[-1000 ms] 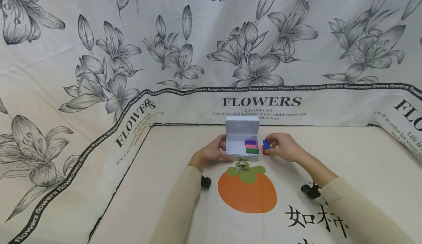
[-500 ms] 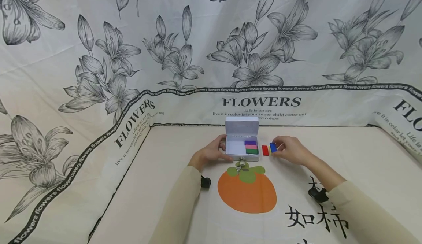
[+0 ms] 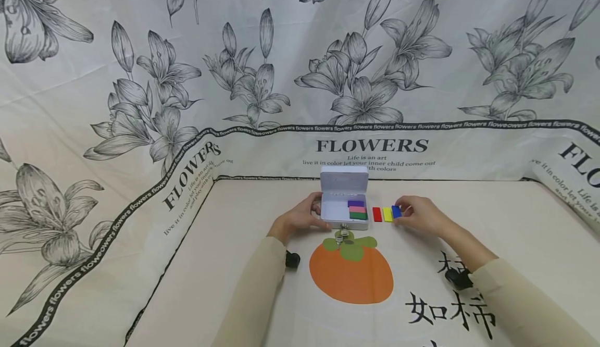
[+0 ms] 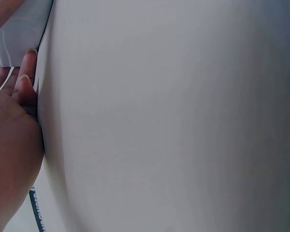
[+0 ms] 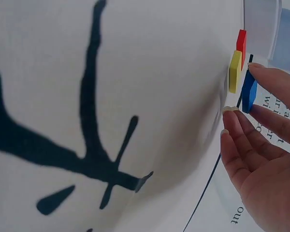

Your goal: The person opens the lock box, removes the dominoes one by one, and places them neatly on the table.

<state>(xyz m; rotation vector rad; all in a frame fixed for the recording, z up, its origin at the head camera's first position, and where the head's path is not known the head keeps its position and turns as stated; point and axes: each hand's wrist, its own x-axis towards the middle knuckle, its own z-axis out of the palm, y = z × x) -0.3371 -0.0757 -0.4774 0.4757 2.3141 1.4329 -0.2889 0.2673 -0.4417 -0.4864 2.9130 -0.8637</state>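
"What's nearest?"
"Cream sleeves (image 3: pixel 255 289), then black Chinese characters (image 5: pixel 92 82) and an orange persimmon (image 3: pixel 351 279) printed on the tablecloth (image 3: pixel 225 248)."
"And the hands?"
"The left hand (image 3: pixel 298 215) grips the left side of an open, hinged white box (image 3: pixel 356 225), thumb at its front. The right hand (image 3: pixel 420 214) pinches a blue block (image 5: pixel 250 92) between thumb and index finger, the other fingers bent."
"Where's that block exactly?"
"Just right of a yellow block (image 3: pixel 387 214), with a red block (image 3: pixel 377 214) beyond, nearest the box. Whether the blue one touches the cloth, I can't tell."
"Anything inside the box?"
"A purple block (image 3: pixel 355 203), a pink one (image 3: pixel 358 209) and a green one (image 3: pixel 358 215), towards the right; the lid (image 3: pixel 344 180) stands up behind."
"Farthest?"
"A lily-patterned curtain (image 3: pixel 267 146) lettered FLOWERS."
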